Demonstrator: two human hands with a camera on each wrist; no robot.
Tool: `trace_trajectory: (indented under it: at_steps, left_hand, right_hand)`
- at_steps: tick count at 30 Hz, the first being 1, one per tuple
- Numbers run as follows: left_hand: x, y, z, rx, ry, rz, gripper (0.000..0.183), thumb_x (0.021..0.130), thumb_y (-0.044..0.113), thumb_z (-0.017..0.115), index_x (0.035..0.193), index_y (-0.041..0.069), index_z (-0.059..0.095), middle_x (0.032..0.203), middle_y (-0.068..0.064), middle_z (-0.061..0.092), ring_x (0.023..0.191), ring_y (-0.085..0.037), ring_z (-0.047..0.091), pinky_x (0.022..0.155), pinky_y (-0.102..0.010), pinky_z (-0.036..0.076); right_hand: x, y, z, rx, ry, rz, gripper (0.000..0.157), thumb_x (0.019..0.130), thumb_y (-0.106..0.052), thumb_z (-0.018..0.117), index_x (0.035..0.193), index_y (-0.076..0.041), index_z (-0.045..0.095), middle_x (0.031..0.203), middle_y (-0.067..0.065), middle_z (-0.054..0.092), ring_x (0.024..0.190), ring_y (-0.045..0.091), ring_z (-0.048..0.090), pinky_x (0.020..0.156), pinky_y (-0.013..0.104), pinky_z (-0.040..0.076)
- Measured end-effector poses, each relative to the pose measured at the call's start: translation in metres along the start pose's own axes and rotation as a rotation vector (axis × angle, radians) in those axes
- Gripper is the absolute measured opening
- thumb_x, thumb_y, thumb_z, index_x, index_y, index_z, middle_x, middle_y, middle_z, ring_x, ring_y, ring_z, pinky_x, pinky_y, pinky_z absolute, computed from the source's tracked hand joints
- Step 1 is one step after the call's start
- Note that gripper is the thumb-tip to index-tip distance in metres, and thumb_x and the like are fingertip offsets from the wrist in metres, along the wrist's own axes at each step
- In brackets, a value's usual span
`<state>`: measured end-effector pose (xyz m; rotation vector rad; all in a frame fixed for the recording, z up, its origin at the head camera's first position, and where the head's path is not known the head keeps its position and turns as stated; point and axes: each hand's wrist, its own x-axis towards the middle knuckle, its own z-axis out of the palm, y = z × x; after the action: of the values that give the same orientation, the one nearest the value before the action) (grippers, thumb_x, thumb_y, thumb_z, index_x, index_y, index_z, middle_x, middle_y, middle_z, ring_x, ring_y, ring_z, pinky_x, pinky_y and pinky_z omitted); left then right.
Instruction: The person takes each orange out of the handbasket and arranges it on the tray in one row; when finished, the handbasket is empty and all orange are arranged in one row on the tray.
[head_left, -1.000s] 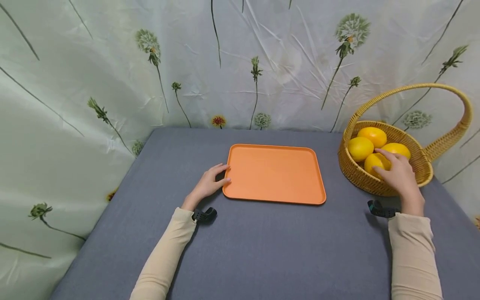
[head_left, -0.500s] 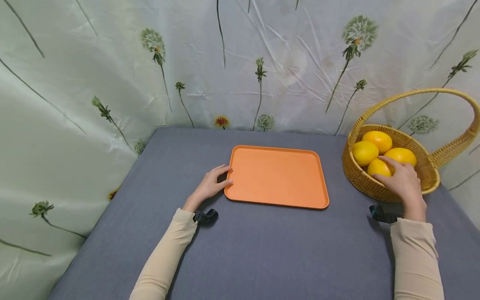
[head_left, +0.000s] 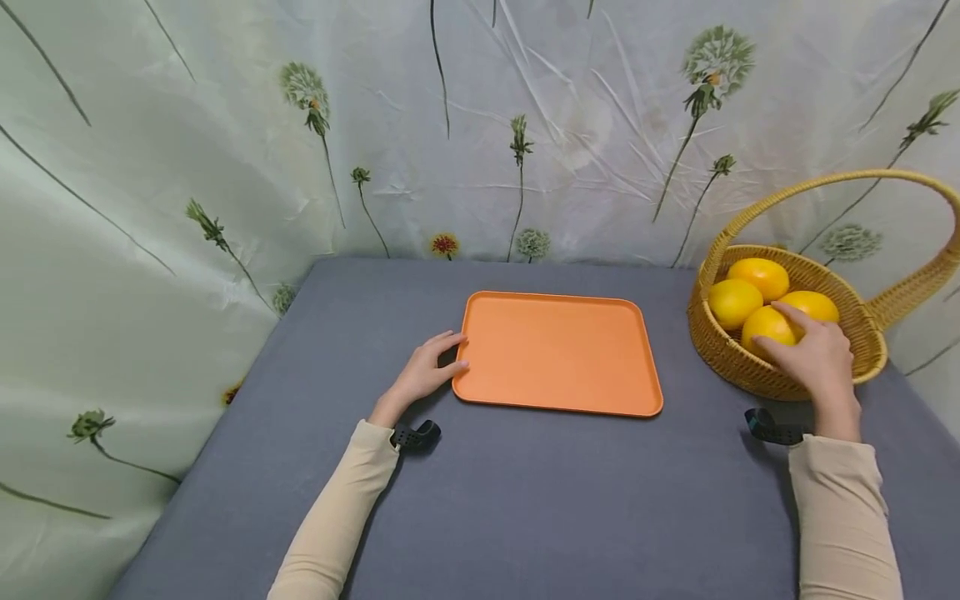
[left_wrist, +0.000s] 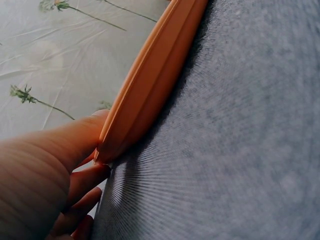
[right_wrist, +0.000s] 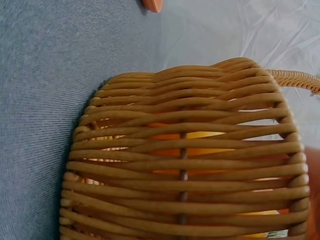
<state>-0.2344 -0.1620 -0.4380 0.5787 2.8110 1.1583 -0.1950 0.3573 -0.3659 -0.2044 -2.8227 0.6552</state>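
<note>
In the head view, an orange tray (head_left: 558,354) lies on the grey-covered table. My left hand (head_left: 423,372) rests at its left edge, thumb and fingertips touching the rim. Seen from the left wrist, the thumb (left_wrist: 92,130) lies against the tray's raised edge (left_wrist: 150,75). At the right stands a wicker basket (head_left: 742,371) holding several smooth, oval yellow fruits. My right hand (head_left: 817,354) reaches over its front rim and grips the front yellow fruit (head_left: 768,331) between thumb and fingers. In the right wrist view the basket's woven wall (right_wrist: 185,160) hides most of that hand and the fruits.
The basket's tall looped handle (head_left: 825,179) arches above the fruits. A floral curtain (head_left: 585,142) hangs behind the table (head_left: 555,500) and along its left side. Each wrist wears a black band-mounted device.
The front yellow fruit has shifted slightly up within the basket as the right hand's fingers closed round it. The left hand stays at the tray's edge. The head view has shifted a little.
</note>
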Motion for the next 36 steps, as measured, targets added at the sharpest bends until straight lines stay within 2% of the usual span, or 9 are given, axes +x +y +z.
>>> trace_trajectory:
  at_steps: [9,14,20,36]
  left_hand:
    - [0.0,0.0,0.001,0.005,0.012,-0.002,0.052,0.089,0.025,0.063,0.137,0.008,0.049,0.146,-0.019,0.041,0.139,-0.036,0.033,0.112,-0.054,0.03]
    - [0.002,-0.001,0.001,0.005,0.009,0.014,0.052,0.09,0.027,0.063,0.136,0.008,0.05,0.145,-0.018,0.043,0.139,-0.035,0.034,0.113,-0.052,0.03]
    - [0.002,-0.002,0.001,-0.01,0.014,-0.012,0.051,0.089,0.025,0.064,0.135,0.008,0.051,0.145,-0.018,0.044,0.14,-0.033,0.034,0.114,-0.051,0.029]
    - [0.003,-0.002,0.001,0.005,0.01,-0.003,0.052,0.089,0.026,0.064,0.135,0.008,0.051,0.144,-0.017,0.045,0.139,-0.033,0.035,0.114,-0.05,0.03]
  right_hand:
    - [0.0,-0.004,-0.002,0.063,0.074,-0.004,0.06,0.087,-0.034,0.057,0.138,-0.005,0.044,0.123,0.041,0.045,0.107,0.055,0.039,0.08,0.062,0.029]
    - [-0.001,-0.008,-0.005,0.091,0.132,-0.001,0.059,0.086,-0.031,0.058,0.136,-0.004,0.046,0.122,0.041,0.046,0.108,0.054,0.038,0.081,0.059,0.026]
    - [-0.003,-0.014,-0.009,0.122,0.159,0.016,0.058,0.085,-0.03,0.058,0.137,-0.006,0.045,0.124,0.037,0.047,0.111,0.053,0.036,0.082,0.059,0.024]
    - [-0.006,-0.035,-0.012,0.232,0.279,0.017,0.056,0.082,-0.024,0.062,0.135,-0.012,0.05,0.127,0.035,0.048,0.12,0.047,0.037,0.096,0.06,0.022]
